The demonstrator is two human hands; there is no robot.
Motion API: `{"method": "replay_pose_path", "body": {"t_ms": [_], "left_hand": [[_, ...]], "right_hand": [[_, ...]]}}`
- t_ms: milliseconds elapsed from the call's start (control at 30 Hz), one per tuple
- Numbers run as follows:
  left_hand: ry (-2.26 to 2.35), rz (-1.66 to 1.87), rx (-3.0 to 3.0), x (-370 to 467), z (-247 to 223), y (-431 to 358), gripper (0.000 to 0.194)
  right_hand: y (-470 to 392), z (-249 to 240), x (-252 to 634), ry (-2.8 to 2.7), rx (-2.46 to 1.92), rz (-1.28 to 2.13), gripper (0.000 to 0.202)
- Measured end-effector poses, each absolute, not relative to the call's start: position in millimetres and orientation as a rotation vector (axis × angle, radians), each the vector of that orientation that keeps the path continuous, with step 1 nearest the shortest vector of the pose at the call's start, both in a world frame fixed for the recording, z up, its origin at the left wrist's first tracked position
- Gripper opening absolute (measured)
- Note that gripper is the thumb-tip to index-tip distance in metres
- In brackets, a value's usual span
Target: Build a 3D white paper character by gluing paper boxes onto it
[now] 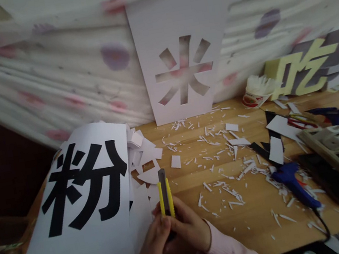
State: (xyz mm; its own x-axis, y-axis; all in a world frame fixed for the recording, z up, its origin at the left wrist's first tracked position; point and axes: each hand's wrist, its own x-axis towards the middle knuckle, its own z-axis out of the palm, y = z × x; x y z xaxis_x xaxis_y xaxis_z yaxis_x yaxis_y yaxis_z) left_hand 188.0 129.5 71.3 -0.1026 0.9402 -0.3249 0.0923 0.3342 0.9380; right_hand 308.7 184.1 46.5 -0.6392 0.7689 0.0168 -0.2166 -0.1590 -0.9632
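I am watching both hands meeting low at the front edge of the light wooden table (266, 197), where they are sharing a yellow and black snap-off utility knife (164, 193) held upright, tip pointing away from the body. The left hand (153, 251) is curling its fingers around the lower part of the handle from the left; the right hand (189, 230) is pressing thumb and fingertips against the handle from the other side, so both are closing on the same tool. I cannot tell whether any blade is sticking out of the dark tip.

Just left of the knife, a white paper sheet printed with a large black character (79, 190) is lying over a loose pile of white offcuts. A white board with a character cut out of it (179, 51) is leaning against the flowered curtain behind, and a blue glue gun (291, 182) is resting among the scattered paper slivers to the right.

As I judge it, the risk is in the fingers: they are crowding the slider, and a blade sliding out under thumb pressure could nick whichever fingertip is sitting near the tip. The slivers underfoot of the paper could also be letting a sheet slip
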Motion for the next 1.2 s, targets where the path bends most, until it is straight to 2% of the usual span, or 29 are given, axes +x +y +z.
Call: {"method": "replay_pose_path", "body": {"t_ms": [133, 200, 367, 433, 500, 667, 833, 900, 967, 1033, 1100, 1200], "left_hand": [[1.966, 0.642, 1.137, 170, 70, 144, 0.049], [2.121, 0.486, 1.134, 155, 65, 151, 0.047], [2.381, 0.201, 1.043, 123, 49, 162, 0.041], [2.446, 0.126, 1.03, 119, 44, 164, 0.046], [2.498, 0.075, 1.02, 118, 40, 164, 0.052], [2.581, -0.006, 1.01, 122, 37, 161, 0.065], [2.671, -0.009, 0.982, 125, 43, 152, 0.069], [2.791, 0.087, 1.099, 128, 40, 144, 0.074], [2.855, 0.297, 1.513, 133, 28, 137, 0.077], [2.586, 0.623, 1.89, 143, 9, 134, 0.068], [2.284, 0.713, 2.054, 158, -13, 136, 0.057], [2.205, 0.75, 2.051, 182, -48, 146, 0.057]], "right_hand": [[186, 37, 358, -2.061, -0.917, 1.124, 0.041], [180, 28, 383, -2.389, -0.887, 0.752, 0.042], [151, -11, 376, -2.788, -0.296, 0.398, 0.052], [146, -27, 357, -2.846, -0.007, 0.347, 0.054], [149, -38, 344, -2.909, 0.048, 0.328, 0.056], [167, -39, 345, -2.988, 0.107, 0.433, 0.061], [172, -33, 360, -2.914, -0.011, 0.623, 0.052], [173, -32, 366, -2.851, -0.094, 0.647, 0.049], [178, -31, 373, -2.821, -0.176, 0.627, 0.047], [187, -30, 380, -2.831, -0.252, 0.588, 0.05], [199, -30, 387, -2.856, -0.332, 0.544, 0.06], [218, -27, 396, -2.875, -0.576, 0.486, 0.072]]}}
